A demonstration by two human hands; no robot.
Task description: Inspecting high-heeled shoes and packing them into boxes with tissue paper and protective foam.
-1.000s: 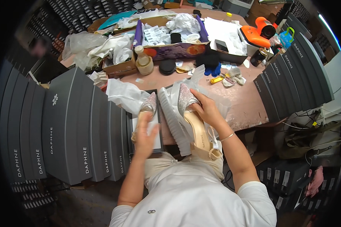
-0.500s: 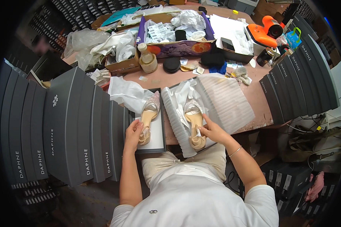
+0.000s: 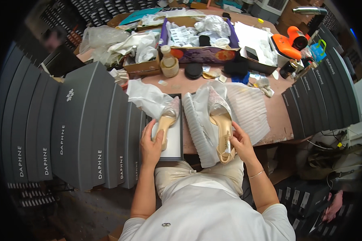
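My left hand [image 3: 150,141] is closed around the back part of a beige shoe [image 3: 167,119] with a glittery pink pointed toe. That shoe sits over an open shoebox [image 3: 175,142] with a white inside and dark rim; white tissue paper [image 3: 145,96] spills out at its far end. In my right hand [image 3: 242,141] is the matching shoe [image 3: 222,120], gripped at its side near the heel strap, insole facing up. Beneath it, ribbed white wrapping [image 3: 197,134] and more tissue lie across my lap and the table edge.
Dark shoeboxes stand in rows at the left [image 3: 78,132] and the right [image 3: 330,92]. Farther back on the pink table [image 3: 185,85] are a purple carton [image 3: 197,55] of crumpled paper, a glue bottle [image 3: 169,64], a round black tin [image 3: 193,71] and an orange tool [image 3: 286,46].
My right hand has raised its shoe slightly, and more of the insole shows. My left hand has slid further round the other shoe's back. The whole view has shifted a little rightward.
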